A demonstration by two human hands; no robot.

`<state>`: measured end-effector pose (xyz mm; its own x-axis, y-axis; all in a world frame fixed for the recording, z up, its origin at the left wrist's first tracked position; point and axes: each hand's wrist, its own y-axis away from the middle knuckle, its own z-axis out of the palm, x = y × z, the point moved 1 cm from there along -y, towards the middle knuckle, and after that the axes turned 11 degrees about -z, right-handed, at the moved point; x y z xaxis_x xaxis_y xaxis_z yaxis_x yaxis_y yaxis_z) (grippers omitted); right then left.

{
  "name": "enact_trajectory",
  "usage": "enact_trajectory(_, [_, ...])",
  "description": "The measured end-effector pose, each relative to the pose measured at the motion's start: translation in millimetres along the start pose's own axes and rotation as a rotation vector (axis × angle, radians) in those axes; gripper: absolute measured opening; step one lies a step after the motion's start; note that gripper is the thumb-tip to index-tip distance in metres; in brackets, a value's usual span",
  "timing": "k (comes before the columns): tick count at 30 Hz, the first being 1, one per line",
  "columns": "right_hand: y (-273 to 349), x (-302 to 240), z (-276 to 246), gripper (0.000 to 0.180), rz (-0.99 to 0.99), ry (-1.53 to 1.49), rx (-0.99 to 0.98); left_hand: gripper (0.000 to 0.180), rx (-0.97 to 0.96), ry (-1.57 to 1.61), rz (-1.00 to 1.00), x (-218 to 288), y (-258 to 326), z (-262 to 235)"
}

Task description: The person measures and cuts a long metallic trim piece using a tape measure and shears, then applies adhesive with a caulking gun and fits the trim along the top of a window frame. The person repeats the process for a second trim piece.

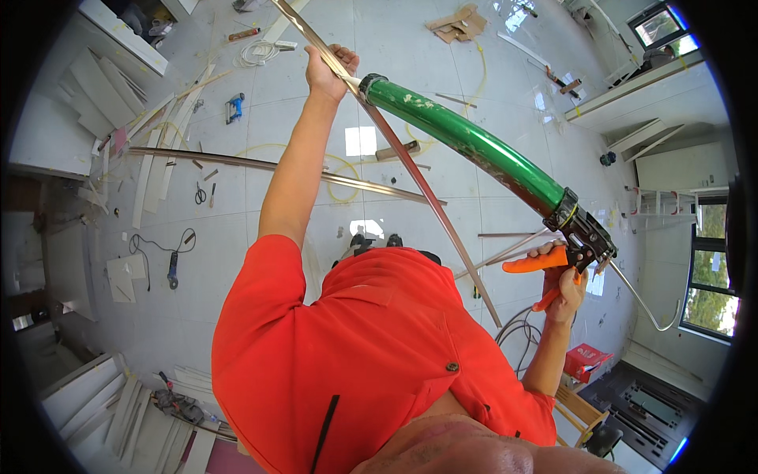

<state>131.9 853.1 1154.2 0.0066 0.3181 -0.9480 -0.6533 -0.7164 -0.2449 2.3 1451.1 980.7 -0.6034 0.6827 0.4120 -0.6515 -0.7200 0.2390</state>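
Note:
My left hand (324, 77) is raised at the top of the view, closed round a long narrow metallic trim strip (410, 167). The strip slants from the upper left down past my right side. My right hand (565, 296) grips the orange handle and trigger of a caulking gun (466, 141) with a long green barrel. Its pale nozzle (353, 80) points left and meets the strip just beside my left hand, though whether it touches is too small to tell. A hooked metal rod (643, 304) sticks out behind the gun.
Another long strip (260, 163) crosses the tiled floor ahead. A blue power tool (234, 108), coiled white cable (257, 52) and cardboard (458, 24) lie around. White panels (103, 87) lean at left; a red box (586, 362) is at lower right, a ladder (662, 202) at right.

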Motion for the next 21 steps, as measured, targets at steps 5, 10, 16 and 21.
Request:
enact_trajectory(5, [2.5,4.3,-4.9,0.049,0.023,0.013,0.025,0.068,0.05,-0.008,0.025,-8.7,-3.7,-9.8])
enact_trajectory(10, [4.3,3.1,-0.5,0.056,0.047,0.021,0.028,0.067,0.116,-0.002,0.057,-5.2,-10.6,-17.2])
enact_trajectory(16, [13.1,10.5,-14.9,0.07,0.086,-0.016,0.012,0.067,0.207,-0.01,0.078,5.8,-10.2,-15.7])
enact_trajectory(21, [16.8,12.7,-22.5,0.07,0.153,-0.09,0.059,0.071,0.234,-0.06,0.098,37.9,-17.9,-34.5])
